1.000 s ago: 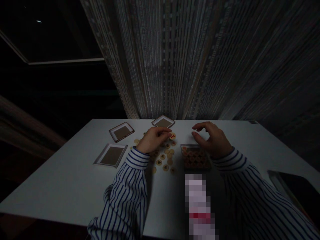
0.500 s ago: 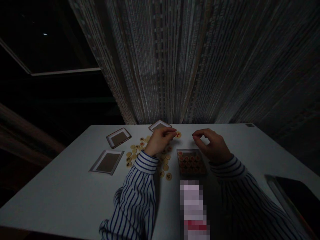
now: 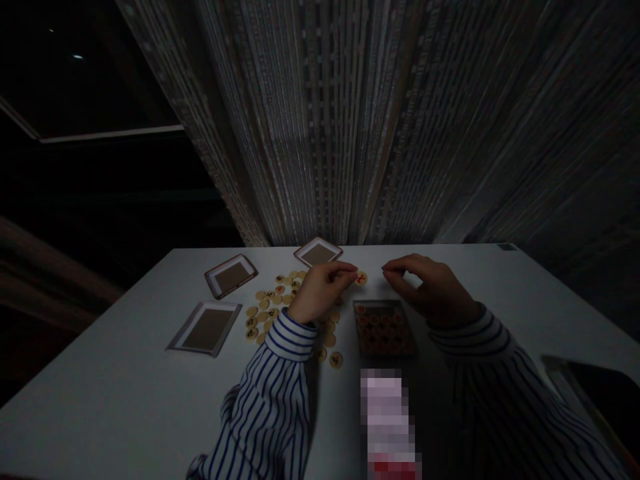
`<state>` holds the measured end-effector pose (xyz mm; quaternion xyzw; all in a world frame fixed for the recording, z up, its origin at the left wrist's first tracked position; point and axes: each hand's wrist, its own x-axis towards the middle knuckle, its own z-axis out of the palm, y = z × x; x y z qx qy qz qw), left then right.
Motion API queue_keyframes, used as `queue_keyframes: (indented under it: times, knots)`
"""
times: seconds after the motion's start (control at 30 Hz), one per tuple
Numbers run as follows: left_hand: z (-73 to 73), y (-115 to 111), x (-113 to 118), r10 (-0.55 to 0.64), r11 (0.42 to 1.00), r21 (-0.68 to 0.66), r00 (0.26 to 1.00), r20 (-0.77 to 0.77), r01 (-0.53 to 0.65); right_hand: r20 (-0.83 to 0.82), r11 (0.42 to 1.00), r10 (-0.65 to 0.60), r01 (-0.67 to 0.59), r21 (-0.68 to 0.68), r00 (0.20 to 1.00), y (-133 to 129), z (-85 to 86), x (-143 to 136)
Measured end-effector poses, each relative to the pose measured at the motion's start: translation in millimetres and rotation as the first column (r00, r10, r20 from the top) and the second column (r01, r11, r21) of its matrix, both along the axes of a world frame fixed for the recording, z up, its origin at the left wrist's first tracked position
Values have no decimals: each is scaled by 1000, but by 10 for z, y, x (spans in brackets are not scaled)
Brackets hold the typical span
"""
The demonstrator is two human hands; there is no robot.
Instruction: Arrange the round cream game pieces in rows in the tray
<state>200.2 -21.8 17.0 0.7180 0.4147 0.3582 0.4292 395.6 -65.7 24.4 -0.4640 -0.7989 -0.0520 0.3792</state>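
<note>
My left hand [image 3: 325, 287] pinches a round, pale wooden piece with a red character [image 3: 361, 278] between thumb and fingertips. To its right, my right hand [image 3: 433, 287] is raised over the table, its thumb and fingertips nearly together; whether anything is between them is too small to tell. Below and between the hands lies an open box [image 3: 384, 329] with rows of red-marked round pieces, its top row only partly filled. Many loose round pieces [image 3: 263, 303] are scattered under and left of my left hand, some showing dark characters. My left hand and forearm hide part of them.
On the white table [image 3: 125, 380], a clear tray [image 3: 207, 329] and a brown-rimmed lid [image 3: 231, 275] lie at the left. Another brown-rimmed lid [image 3: 319, 253] is at the back edge. A dark flat object [image 3: 595, 393] lies at the right. A string curtain [image 3: 340, 133] hangs behind.
The view has shifted slightly. My left hand still holds the red-marked piece, now a little lower and nearer the box. My right hand keeps nearly the same pose.
</note>
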Motion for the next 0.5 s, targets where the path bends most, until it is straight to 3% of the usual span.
queue_keyframes:
  times: [0.27, 0.5]
  knots:
    - [-88, 40, 76, -36, 999, -25, 999, 20, 37, 34, 976, 45, -36, -217, 998, 89, -193, 2]
    - [-57, 15, 87, -51, 998, -27, 998, 30, 52, -3, 962, 30, -30, -272, 1000, 63, -194, -48]
